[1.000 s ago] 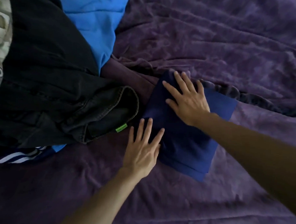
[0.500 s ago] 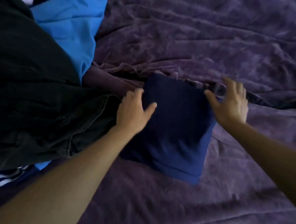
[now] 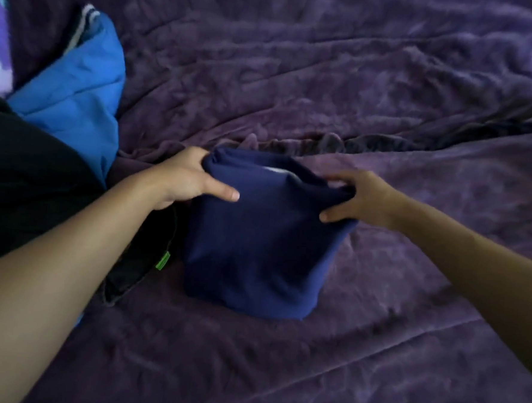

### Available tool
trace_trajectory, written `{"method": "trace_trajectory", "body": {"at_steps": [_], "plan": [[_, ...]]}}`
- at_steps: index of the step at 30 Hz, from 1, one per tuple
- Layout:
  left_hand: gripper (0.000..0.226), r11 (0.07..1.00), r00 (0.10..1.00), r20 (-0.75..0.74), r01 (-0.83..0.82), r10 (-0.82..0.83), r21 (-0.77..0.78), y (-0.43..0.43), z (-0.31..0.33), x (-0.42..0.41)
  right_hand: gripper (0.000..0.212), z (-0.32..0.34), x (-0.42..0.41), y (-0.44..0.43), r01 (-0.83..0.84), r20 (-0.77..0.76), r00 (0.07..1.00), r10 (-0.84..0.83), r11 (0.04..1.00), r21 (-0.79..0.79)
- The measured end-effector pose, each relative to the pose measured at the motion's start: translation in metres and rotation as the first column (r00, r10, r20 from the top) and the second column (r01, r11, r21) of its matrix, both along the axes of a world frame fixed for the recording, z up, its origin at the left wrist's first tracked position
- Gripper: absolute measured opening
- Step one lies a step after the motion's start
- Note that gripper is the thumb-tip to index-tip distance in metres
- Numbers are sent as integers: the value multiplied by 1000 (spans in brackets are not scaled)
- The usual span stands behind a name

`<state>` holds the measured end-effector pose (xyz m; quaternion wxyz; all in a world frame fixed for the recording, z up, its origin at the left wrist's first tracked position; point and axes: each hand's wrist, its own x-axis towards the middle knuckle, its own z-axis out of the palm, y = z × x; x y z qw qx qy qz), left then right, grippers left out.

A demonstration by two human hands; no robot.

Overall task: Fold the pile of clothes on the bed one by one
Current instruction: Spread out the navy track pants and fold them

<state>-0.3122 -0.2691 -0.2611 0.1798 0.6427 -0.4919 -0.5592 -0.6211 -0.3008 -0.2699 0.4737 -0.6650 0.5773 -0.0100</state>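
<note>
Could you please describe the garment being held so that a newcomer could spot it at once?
On the purple bedspread, look right of the black garment and bright blue garment heaped at left. The folded navy garment sits mid-frame, its top corners held by the left grip and right grip; it alone is a dark-blue square.

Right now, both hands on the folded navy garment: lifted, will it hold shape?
Probably floppy: the folded navy garment bunches where the left hand and right hand grip its far edge. Likely light, being thin cloth. Folds may open: top edge gapes.
</note>
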Motion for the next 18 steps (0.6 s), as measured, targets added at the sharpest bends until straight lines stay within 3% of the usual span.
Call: {"method": "trace_trajectory", "body": {"at_steps": [3,6,12,18], "plan": [[44,982,975,155,172,-159,-76,28,45,-22,29,34,-14,38,-335,-258,913,317,942,-31],[40,910,875,397,371,-277,-184,58,85,-51,25,56,-31,83,-456,-396,834,385,884,-101],[45,820,779,531,518,-335,-242,117,164,-133,20,116,-123,155,-412,-453,848,277,881,-233],[47,787,836,453,492,-309,-372,163,219,-276,27,206,-278,211,-364,-519,847,115,838,-407]]}}
